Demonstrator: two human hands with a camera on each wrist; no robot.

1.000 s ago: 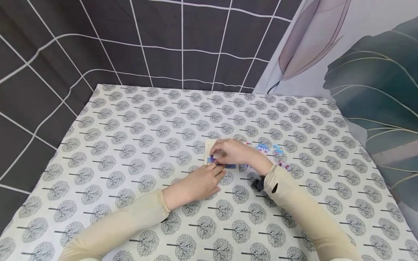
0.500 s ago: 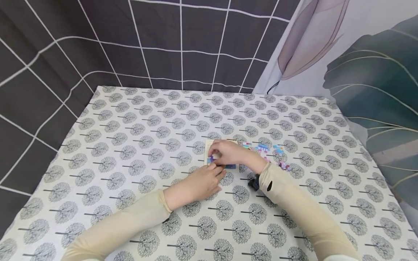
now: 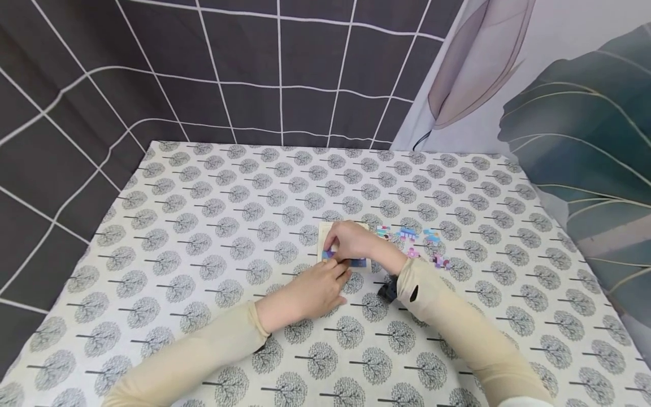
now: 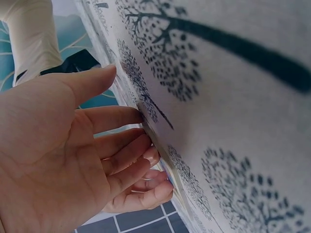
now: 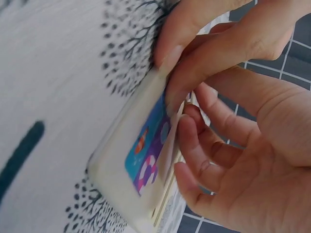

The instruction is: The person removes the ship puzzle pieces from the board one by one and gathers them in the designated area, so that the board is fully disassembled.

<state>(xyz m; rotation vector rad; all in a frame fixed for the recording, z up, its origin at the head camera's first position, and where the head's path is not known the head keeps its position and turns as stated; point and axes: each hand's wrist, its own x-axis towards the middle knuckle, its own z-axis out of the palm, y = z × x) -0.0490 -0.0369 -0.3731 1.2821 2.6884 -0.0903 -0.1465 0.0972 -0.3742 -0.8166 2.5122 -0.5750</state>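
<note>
A pale jigsaw puzzle tray [image 3: 322, 234] lies on the table, with blue and purple pieces fitted along its near side; one part shows a swim ring picture [image 5: 148, 167] in the right wrist view. My right hand [image 3: 353, 242] arches over the tray, its fingertips pinching a puzzle piece [image 5: 169, 151] that stands tilted above the fitted ones. The fingers partly hide that piece. At the tray's near edge, my left hand [image 3: 316, 289] rests with extended fingers touching the rim. In the left wrist view its palm [image 4: 58, 145] shows, holding nothing.
Several loose puzzle pieces lie right of the tray, including a blue one [image 3: 408, 233], a pink one [image 3: 412, 253] and a purple one [image 3: 441, 262]. A tree-print cloth [image 3: 229, 254] covers the table. A dark grid curtain [image 3: 244, 68] hangs behind.
My right hand has shifted slightly within the tray, its forearm swinging a little left and uncovering more loose pieces. The left hand stays nearly still. The head view has tilted slightly.
</note>
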